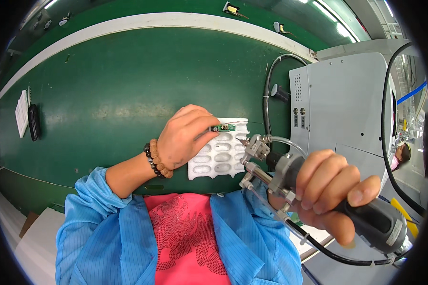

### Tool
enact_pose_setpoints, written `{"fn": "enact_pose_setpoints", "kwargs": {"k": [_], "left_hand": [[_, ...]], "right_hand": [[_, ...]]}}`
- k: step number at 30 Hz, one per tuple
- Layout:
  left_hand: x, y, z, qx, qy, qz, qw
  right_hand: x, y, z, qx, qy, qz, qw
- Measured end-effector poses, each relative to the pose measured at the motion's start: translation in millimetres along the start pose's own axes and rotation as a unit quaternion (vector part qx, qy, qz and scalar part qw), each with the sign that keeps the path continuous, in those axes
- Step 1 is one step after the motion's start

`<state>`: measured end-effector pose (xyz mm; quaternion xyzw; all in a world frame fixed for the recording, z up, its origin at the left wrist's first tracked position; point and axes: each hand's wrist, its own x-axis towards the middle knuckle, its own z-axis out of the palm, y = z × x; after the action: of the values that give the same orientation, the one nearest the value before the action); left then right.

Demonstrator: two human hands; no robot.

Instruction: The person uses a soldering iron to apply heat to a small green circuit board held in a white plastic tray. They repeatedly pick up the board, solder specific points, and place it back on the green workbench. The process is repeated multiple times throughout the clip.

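My left hand (184, 132), wearing beaded bracelets, pinches a small green circuit board (226, 127) between thumb and fingers. The board is at the far edge of a white molded tray (213, 161) with several oval hollows. My right hand (329, 190) is wrapped round the dark grip of a powered screwdriver (373, 219), with metal fittings and a feed tube at its front. The driver's thin tip points left, over the tray's right side, a short way from the board. I cannot tell whether the tip touches anything.
A grey machine cabinet (340, 102) stands at the right, with a black cable (266, 90) curving beside it. On the green table (119, 71), another white tray (22, 114) and a black case (34, 122) lie far left. Small parts rest on the shelf beyond the white ledge (176, 20).
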<state>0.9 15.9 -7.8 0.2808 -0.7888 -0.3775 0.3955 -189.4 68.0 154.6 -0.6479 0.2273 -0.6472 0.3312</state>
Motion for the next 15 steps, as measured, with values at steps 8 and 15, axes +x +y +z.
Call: {"fn": "enact_pose_setpoints", "kwargs": {"k": [8,15], "left_hand": [[-1,-3,1,-0.009,0.018,-0.001,1.0],[-2,-6,2,-0.021,0.025,-0.024,0.999]], "right_hand": [[8,24,17,-0.004,-0.002,0.012,1.0],[12,30,20,0.007,0.009,0.008,1.0]]}}
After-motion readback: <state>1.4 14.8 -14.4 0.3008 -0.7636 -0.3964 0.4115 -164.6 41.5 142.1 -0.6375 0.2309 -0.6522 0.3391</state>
